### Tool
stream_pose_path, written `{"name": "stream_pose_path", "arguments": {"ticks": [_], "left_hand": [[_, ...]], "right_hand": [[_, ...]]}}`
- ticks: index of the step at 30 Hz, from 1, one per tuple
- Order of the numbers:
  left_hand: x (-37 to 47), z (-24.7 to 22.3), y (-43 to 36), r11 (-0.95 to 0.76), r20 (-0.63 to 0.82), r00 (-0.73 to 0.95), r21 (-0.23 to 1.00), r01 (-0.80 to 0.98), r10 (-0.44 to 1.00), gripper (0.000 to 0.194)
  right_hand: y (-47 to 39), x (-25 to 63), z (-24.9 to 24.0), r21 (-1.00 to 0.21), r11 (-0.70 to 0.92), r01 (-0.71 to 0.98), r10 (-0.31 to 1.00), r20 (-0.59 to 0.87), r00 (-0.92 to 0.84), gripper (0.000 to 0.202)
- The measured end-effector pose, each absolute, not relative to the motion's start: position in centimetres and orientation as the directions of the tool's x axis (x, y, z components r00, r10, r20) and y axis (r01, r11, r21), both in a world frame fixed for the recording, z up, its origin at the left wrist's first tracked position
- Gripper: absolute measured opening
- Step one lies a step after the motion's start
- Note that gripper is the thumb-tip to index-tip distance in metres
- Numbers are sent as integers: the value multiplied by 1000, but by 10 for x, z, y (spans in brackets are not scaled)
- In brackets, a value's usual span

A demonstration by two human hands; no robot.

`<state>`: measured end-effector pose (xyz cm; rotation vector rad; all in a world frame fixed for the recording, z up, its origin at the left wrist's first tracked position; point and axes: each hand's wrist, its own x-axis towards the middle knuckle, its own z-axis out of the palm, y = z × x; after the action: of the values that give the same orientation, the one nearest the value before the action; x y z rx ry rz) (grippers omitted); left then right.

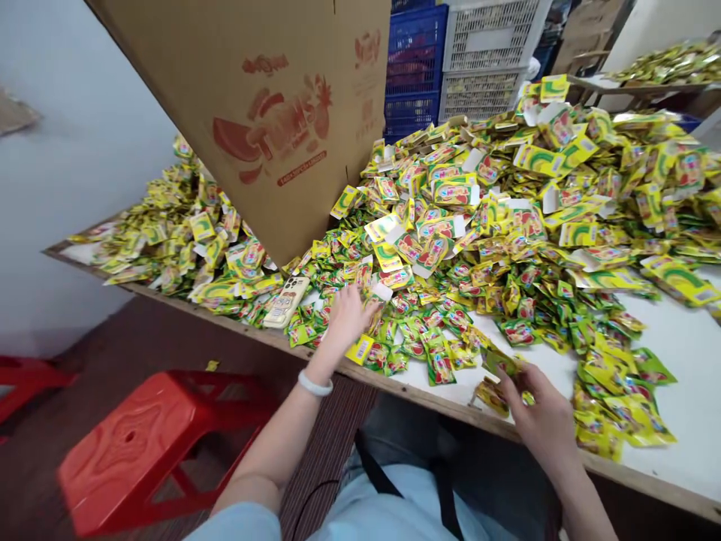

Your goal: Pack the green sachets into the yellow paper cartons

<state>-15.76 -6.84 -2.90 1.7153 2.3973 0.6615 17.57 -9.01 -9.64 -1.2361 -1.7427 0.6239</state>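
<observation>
My left hand (pixel 350 315), with a pale bracelet on the wrist, reaches into the pile at the table's middle; its fingers are at a small box with a white flap (pixel 381 291), and whether they grip it is unclear. Near the front edge, my right hand (pixel 538 406) pinches a green and yellow packet (pixel 500 362). Below that packet lie more yellow packets (pixel 492 394). Between the hands are loose green packets (pixel 438 357) and a yellow box with a barcode (pixel 359 350). Open small boxes (pixel 455 193) are heaped behind.
A tall cardboard carton (pixel 282 128) stands on the table at back left. A phone (pixel 287 302) lies left of my left hand. Yellow packets (pixel 625 398) are piled at right. A red stool (pixel 135 443) is at lower left; blue crates (pixel 415 56) and white crates (pixel 484 45) stand behind.
</observation>
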Motion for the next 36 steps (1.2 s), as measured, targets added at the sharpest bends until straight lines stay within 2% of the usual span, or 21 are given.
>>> {"name": "stream_pose_path", "arguments": {"ticks": [1,3,5,8,10,12,15,17,20,22,24,26,28,32,36], "left_hand": [[-169,-30,-63,322,88,-378,367,872,922,51],[-177,-33,-55,332,20,-358,325,886,934,52],[-170,-36,-50,239,69,-275,327,914,959,41],[-149,-35,-46,99,230,-190,356,929,954,25],[-137,-31,-45,30,311,-180,431,902,933,23],[-126,-26,-46,-50,340,-174,559,827,924,26],[-104,-21,-54,-158,262,-108,811,563,959,27],[-83,-20,-65,-139,134,38,941,308,990,31],[-52,-21,-84,24,-39,323,998,51,946,50],[-39,-20,-94,88,-71,418,996,-21,906,57],[-35,-17,-101,90,-67,434,995,-33,898,58],[-37,-12,-105,77,-81,427,997,27,900,62],[-40,-8,-107,82,-118,435,992,100,893,68],[-39,-9,-108,75,-144,484,985,159,863,67],[-35,-18,-106,-60,-111,530,954,295,841,67]], "right_hand": [[-87,179,-101,-685,454,570,884,425,-193,27],[-81,183,-109,-530,554,643,824,463,-328,31],[-76,187,-111,-508,580,637,803,489,-342,32],[-74,192,-97,-682,485,548,863,473,-175,25],[-76,194,-80,-840,375,393,920,390,-45,20],[-80,191,-61,-938,296,180,953,302,6,19],[-86,177,-36,-962,268,-61,964,267,16,18],[-87,165,-24,-943,312,-119,950,308,46,14],[-85,152,-15,-879,474,-51,881,472,41,16],[-84,151,-12,-793,605,73,796,600,-82,19],[-85,155,-10,-691,697,193,715,649,-259,21],[-87,163,-5,-638,722,268,685,602,-410,26],[-88,172,1,-647,701,301,692,513,-509,29],[-90,184,17,-687,640,345,711,358,-605,28],[-94,186,28,-652,618,439,696,193,-692,36]]}}
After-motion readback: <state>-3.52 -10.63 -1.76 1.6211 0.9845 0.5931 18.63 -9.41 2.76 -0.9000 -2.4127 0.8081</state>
